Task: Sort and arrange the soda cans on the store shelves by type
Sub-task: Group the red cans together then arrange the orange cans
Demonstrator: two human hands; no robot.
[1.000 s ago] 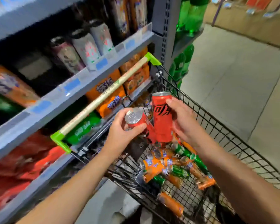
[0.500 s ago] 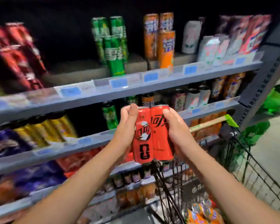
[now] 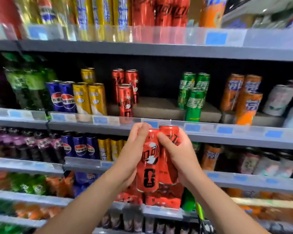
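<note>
Here two red cans are held upright and pressed side by side, just below the front rail of the middle shelf (image 3: pixel 159 114). The left red can (image 3: pixel 148 159) is gripped by the left hand (image 3: pixel 134 152), fingers curled over its top rim and palm along its outer wall. The right red can (image 3: pixel 169 149) is gripped by the right hand (image 3: pixel 179 154), thumb across its front and fingers wrapped behind. Holding the pair together and upright probably allows both to be set down in one motion, labels facing out.

The matching red cans on the shelf (image 3: pixel 125 95) stand above and slightly left of the hands, with bare shelf to their right. That gap appears to be the intended slot. The green cans (image 3: pixel 193 95) bound it on the right, the yellow cans (image 3: pixel 90 98) stand to the left, and orange cans (image 3: pixel 242 97) lie further right. Each type is grouped in its own block, so placement by colour keeps the sorting consistent. The view is motion-blurred, so the finer label detail is unreadable.
</note>
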